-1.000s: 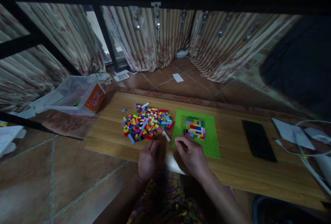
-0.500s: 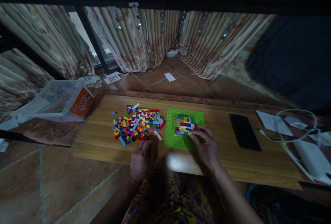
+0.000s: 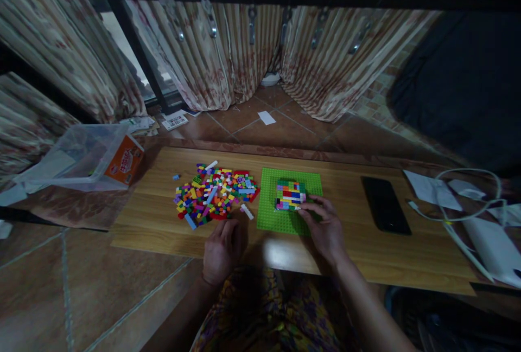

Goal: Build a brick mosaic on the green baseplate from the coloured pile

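L hand (image 3: 222,249) is resting knuckles-up on the near table edge (image 3: 163,238), fingers curled loosely, holding nothing, just short of the loose brick pile (image 3: 214,194). R hand (image 3: 325,227) is reaching onto the green baseplate (image 3: 285,216), fingertips (image 3: 303,207) pinching at the near-right corner of the brick block (image 3: 290,194); whether a small brick is btwn them, can't tell. Block is sitting studs-up near the plate's middle, roughly square, so no clear long axis; its rows are running left-right. Likely light, rigid, hard plastic, a bit slick; best gripped by opposite side walls, w/ the plate held flat. Further right, a dark phone (image 3: 385,205) is lying; far left, a clear tub (image 3: 81,157).
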{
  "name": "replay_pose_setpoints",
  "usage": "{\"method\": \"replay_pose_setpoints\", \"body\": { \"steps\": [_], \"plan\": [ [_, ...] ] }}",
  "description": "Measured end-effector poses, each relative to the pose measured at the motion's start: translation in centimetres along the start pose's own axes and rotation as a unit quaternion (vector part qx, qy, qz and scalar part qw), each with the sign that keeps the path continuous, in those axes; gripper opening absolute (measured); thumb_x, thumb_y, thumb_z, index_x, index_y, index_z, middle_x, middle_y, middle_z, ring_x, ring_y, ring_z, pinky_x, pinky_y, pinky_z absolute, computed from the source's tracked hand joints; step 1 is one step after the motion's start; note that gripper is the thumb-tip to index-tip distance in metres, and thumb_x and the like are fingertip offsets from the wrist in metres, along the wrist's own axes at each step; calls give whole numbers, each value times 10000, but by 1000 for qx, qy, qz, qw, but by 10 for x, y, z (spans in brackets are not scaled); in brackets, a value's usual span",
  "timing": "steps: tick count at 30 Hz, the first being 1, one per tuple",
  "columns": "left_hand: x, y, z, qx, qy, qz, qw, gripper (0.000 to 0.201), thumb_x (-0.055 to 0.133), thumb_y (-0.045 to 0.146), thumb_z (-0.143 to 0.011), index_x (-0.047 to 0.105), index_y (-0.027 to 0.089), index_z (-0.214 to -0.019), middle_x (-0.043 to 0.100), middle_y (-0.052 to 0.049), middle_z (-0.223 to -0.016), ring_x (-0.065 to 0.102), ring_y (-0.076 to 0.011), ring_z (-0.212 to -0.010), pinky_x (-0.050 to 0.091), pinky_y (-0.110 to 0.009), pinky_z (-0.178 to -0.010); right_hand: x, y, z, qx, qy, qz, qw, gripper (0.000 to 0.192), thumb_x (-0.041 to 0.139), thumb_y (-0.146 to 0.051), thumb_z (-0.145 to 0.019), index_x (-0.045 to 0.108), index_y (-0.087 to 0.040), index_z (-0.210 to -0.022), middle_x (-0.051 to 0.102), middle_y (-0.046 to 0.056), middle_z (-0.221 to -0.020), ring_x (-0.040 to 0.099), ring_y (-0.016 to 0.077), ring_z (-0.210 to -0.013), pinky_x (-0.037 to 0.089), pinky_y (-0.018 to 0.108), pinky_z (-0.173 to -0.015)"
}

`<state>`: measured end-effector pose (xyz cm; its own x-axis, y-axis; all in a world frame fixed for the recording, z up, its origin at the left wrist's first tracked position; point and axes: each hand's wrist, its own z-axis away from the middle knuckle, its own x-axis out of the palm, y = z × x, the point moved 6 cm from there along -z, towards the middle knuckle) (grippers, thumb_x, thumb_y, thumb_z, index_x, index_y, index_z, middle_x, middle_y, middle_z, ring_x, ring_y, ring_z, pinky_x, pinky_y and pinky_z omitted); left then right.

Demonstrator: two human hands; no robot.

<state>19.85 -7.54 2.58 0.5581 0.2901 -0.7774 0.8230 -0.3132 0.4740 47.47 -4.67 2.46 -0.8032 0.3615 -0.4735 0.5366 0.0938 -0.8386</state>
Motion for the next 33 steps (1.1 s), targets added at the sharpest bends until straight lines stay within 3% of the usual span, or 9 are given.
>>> {"method": "replay_pose_setpoints", "body": {
  "steps": [13,28,30,33],
  "plan": [
    [1,-1,0,-12,-15,-2,1000,115,481,220,-943,592,191,-937,649,-36,-820,632,-145,-727,482,-232,-650,8,7,-5,65,-2,-92,994,157,694,-379,-771,722,-242,-842,656,72,-1084,607,253,-1056,411,542,-1010],
    [-1,0,0,-20,-14,15,1000,148,457,217,-949,599,180,-924,637,-38,-809,621,-140,-716,481,-237,-642,5,16,-4,82,-11,-97,992,294,733,-414,-725,702,-207,-931,704,75,-1046,636,243,-1009,435,460,-978],
    [0,0,1,-23,-14,16,1000,159,446,210,-952,601,182,-931,636,-38,-811,617,-135,-707,482,-235,-644,0,11,-2,76,26,-81,993,298,720,-429,-743,704,-201,-933,702,81,-1017,637,243,-978,459,448,-936],
    [1,0,2,-20,-17,22,999,163,443,226,-958,601,185,-944,631,-41,-815,618,-134,-716,487,-235,-661,1,-19,4,9,52,-40,998,232,654,-422,-819,706,-216,-912,686,76,-1025,625,235,-987,469,425,-913]
  ]
}}
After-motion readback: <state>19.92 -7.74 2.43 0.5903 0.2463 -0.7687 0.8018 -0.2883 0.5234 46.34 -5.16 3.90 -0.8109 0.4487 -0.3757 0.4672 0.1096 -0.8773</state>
